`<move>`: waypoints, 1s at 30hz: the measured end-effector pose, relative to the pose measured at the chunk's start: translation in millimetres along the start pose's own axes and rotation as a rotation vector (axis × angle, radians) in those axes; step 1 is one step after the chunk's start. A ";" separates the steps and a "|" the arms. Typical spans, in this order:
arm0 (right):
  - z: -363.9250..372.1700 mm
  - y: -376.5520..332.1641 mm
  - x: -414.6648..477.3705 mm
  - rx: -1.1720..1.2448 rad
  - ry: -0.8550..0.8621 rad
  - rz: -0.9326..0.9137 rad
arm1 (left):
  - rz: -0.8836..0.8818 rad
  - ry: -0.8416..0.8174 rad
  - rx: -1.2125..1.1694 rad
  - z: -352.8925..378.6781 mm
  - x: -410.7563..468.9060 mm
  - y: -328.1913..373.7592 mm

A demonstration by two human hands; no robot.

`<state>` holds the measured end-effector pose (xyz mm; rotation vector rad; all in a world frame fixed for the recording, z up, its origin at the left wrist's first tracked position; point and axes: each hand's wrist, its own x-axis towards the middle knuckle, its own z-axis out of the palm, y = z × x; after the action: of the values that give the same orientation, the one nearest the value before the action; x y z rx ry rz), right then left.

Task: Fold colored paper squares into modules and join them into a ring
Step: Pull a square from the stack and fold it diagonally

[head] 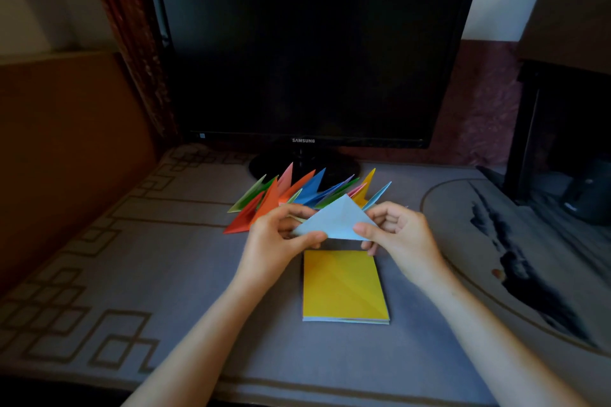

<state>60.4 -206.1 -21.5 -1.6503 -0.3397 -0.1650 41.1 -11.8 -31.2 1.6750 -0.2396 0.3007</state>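
Both left hand and right hand pinch a light-blue paper triangle by its lower corners. Finished modules fan beyond the fingers, and the yellow-topped stack of squares lies just below them. This module looks mid-fold, its next crease needing matched edges.

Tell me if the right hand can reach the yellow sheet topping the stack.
Probably yes: the yellow sheet lies bare just below the right hand, though it must release the blue paper the left hand also pinches.

Grey cloth; paper stack; modules; monitor
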 end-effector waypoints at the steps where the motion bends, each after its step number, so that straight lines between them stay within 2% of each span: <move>1: -1.9 0.2 1.3 0.012 0.018 -0.002 | -0.004 0.029 -0.027 -1.6 0.9 -0.6; 5: -2.8 1.3 2.3 0.033 0.025 -0.007 | -0.019 0.059 -0.111 -3.8 2.3 -1.5; 14: -4.8 2.4 1.9 0.043 0.039 0.007 | -0.066 -0.004 -0.255 -3.8 5.3 -3.2; 20: -3.6 -1.9 0.1 0.128 0.058 -0.007 | -0.142 0.003 -0.474 0.5 2.7 4.3; 23: 2.7 -1.7 -2.8 0.154 0.010 0.013 | -0.204 -0.031 -0.412 5.1 -0.6 6.5; 30: 14.6 0.8 -6.5 0.054 -0.118 0.022 | -0.100 0.068 -0.145 5.3 1.2 1.2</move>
<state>53.1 -192.5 -25.9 -1.6132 -0.4121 -0.0422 42.1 -17.2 -30.2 1.5250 -0.1241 0.2584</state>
